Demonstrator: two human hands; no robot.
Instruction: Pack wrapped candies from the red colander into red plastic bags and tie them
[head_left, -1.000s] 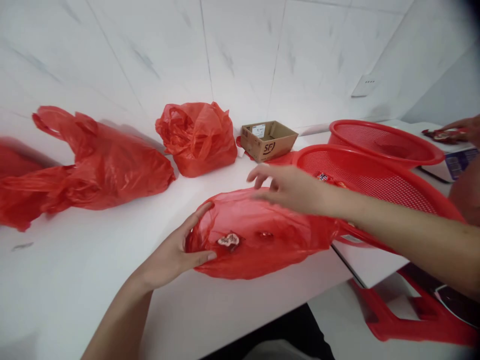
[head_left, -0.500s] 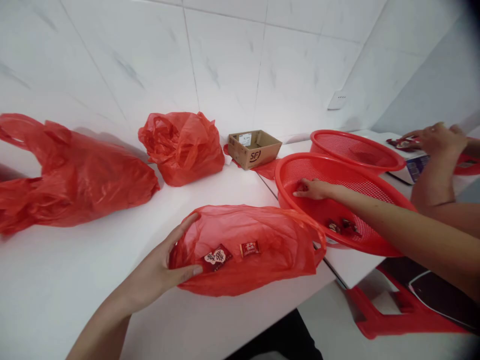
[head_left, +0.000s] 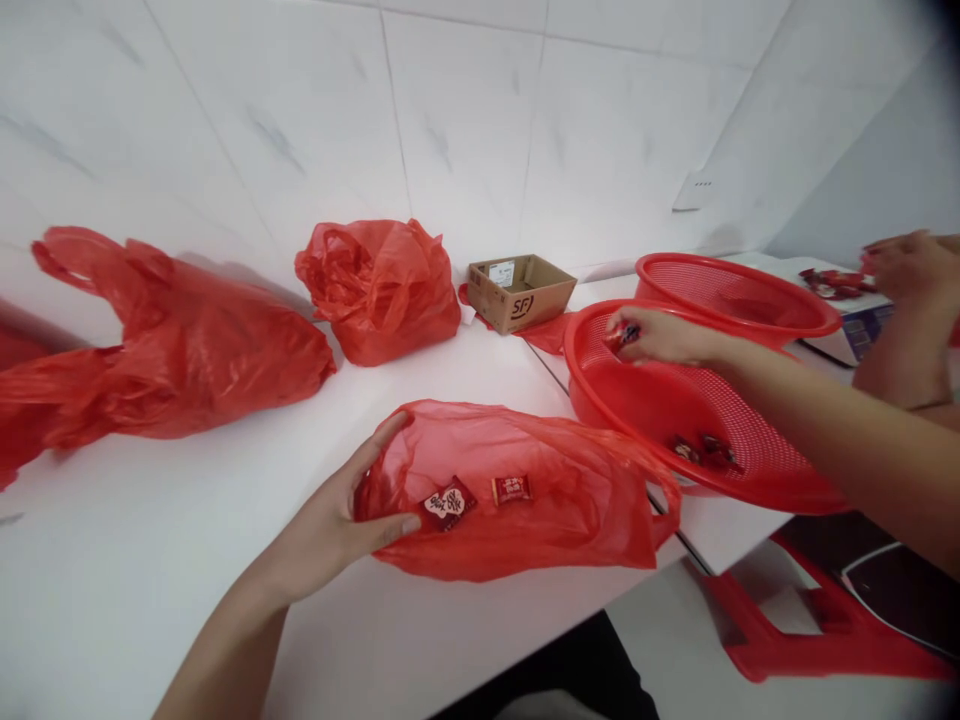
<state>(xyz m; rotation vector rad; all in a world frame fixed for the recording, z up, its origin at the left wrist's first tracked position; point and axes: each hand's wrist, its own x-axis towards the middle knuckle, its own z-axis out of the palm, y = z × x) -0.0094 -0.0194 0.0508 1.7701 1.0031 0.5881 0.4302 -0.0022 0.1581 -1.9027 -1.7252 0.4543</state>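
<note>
My left hand (head_left: 341, 520) grips the left end of a thin red plastic bag (head_left: 555, 500) lying on the white counter. Two small wrapped candies (head_left: 472, 498) show through the plastic. My right hand (head_left: 656, 335) is raised over the near red mesh basket (head_left: 675, 405), with its fingers pinched on a small dark candy. A few more candies (head_left: 705, 450) lie in the bottom of that basket.
A second red basket (head_left: 739, 290) stands behind the first. Two stuffed red bags (head_left: 379, 285) (head_left: 161, 345) and a small cardboard box (head_left: 521, 290) sit along the tiled wall. Another person's hand (head_left: 904, 265) works over a scale at the far right. A red stool (head_left: 817, 625) stands below.
My right hand went from above the bag into the near basket, then lifted out with a candy pinched in it. My left hand kept hold of the bag.
</note>
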